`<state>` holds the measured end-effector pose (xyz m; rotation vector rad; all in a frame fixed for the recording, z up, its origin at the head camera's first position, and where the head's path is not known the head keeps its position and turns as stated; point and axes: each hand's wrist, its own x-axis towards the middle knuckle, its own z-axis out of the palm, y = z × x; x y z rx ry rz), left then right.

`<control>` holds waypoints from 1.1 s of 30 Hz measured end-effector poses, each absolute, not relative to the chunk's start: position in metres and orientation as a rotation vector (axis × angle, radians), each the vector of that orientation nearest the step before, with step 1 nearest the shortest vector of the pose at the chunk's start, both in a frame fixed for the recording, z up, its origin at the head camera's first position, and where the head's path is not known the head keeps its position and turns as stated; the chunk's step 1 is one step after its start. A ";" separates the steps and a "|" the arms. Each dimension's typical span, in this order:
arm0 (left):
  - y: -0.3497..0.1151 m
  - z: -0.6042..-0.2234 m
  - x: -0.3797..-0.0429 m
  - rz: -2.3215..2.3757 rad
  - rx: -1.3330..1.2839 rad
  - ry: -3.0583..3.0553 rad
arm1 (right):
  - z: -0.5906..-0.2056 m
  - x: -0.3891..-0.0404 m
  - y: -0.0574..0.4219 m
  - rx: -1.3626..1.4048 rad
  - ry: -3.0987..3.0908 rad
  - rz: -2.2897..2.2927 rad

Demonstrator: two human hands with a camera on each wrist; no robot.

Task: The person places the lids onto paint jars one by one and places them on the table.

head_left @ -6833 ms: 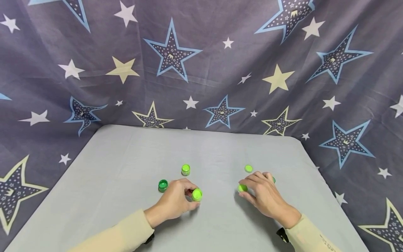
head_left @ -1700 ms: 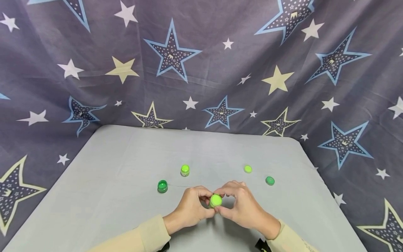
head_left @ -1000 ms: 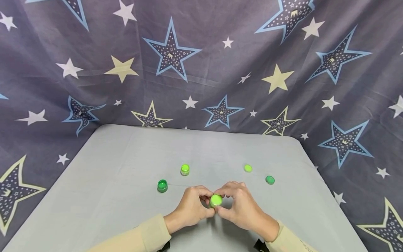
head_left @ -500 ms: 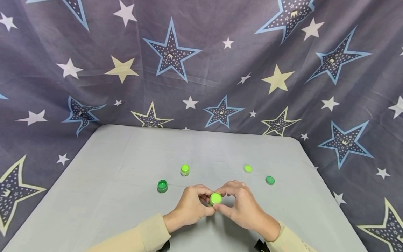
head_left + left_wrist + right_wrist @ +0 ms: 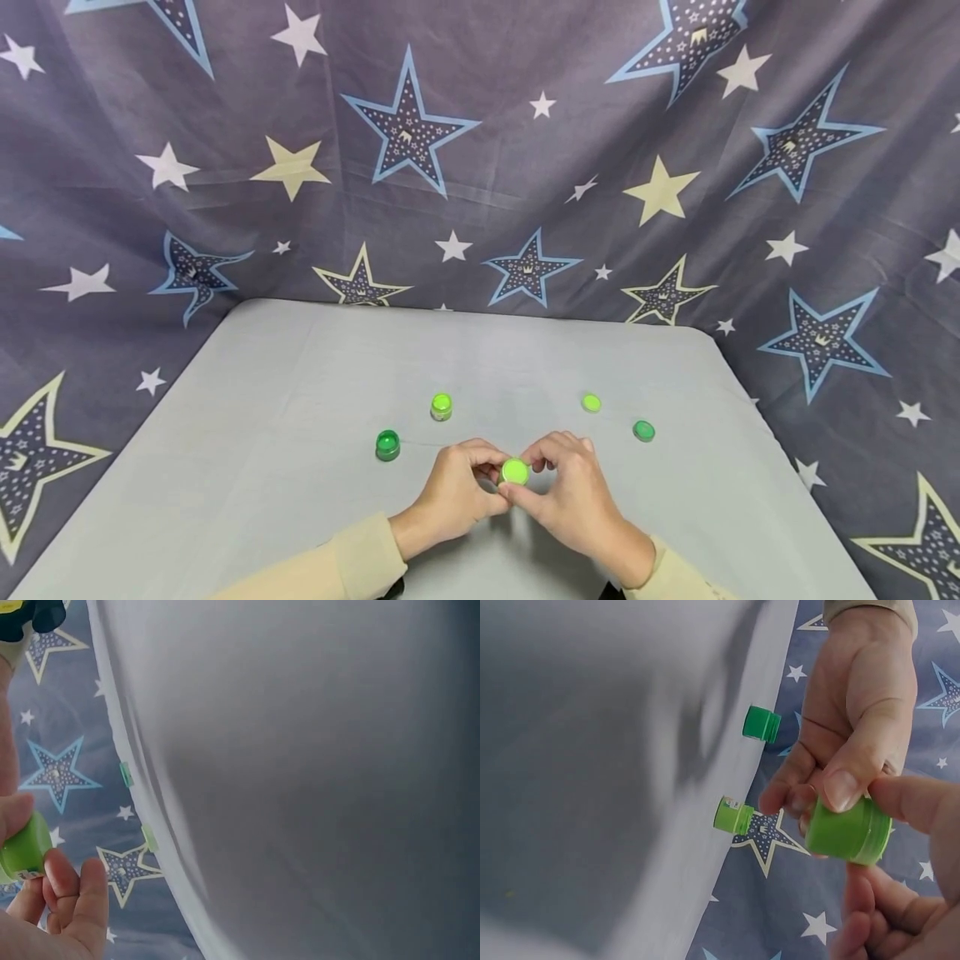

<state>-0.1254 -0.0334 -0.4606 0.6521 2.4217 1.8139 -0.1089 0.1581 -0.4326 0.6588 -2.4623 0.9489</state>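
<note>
A small lime-green paint pot (image 5: 514, 472) with its lid on is held between both hands above the near middle of the table. My left hand (image 5: 453, 493) grips the pot's body between thumb and fingers, seen also in the right wrist view, where the pot (image 5: 845, 830) lies tilted. From the other side my right hand (image 5: 576, 496) pinches the lid's rim, thumb in front and index finger behind. Only part of the pot (image 5: 26, 847) shows in the left wrist view.
On the grey-covered table (image 5: 300, 500), an uncapped dark green pot (image 5: 387, 446) and an uncapped lime pot (image 5: 442, 407) stand left of centre. A lime lid (image 5: 592, 403) and a dark green lid (image 5: 643, 431) lie to the right. A star-patterned curtain (image 5: 480, 208) hangs behind.
Earlier the hands were apart, the left holding the uncapped pot, the right taking a lime lid. They came together with the lid on the pot; lately the right fingers have shifted round the rim.
</note>
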 end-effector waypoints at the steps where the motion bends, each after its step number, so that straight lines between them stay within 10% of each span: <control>1: -0.033 -0.461 -0.126 1.814 0.654 2.423 | -0.433 -0.109 0.157 0.655 -2.453 0.938; 33: -0.042 -0.459 -0.127 1.741 0.762 2.327 | -0.429 -0.109 0.171 0.956 -2.467 1.193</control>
